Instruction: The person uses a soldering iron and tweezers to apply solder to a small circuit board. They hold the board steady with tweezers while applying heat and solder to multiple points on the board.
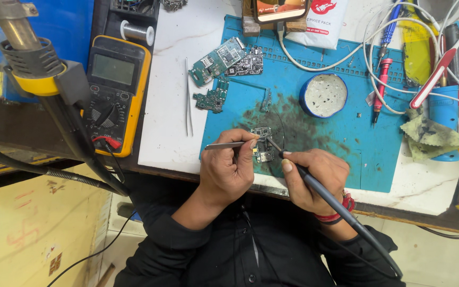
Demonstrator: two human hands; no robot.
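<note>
My left hand (228,169) grips metal tweezers (223,145), whose tips reach a small circuit board (264,156) on the blue work mat (357,127). My right hand (314,178) holds a soldering iron (314,186) like a pen, and its tip touches the same spot by a second small board (262,131). The iron's dark cable runs back over my right wrist. Both hands rest at the mat's front edge.
Several green circuit boards (220,59) lie at the mat's back left, beside spare tweezers (188,101). A round blue tin (323,95) sits mid-mat. A yellow multimeter (115,90) and a hot-air nozzle (25,50) are at the left. Cables, screwdrivers and a cloth (428,135) are at the right.
</note>
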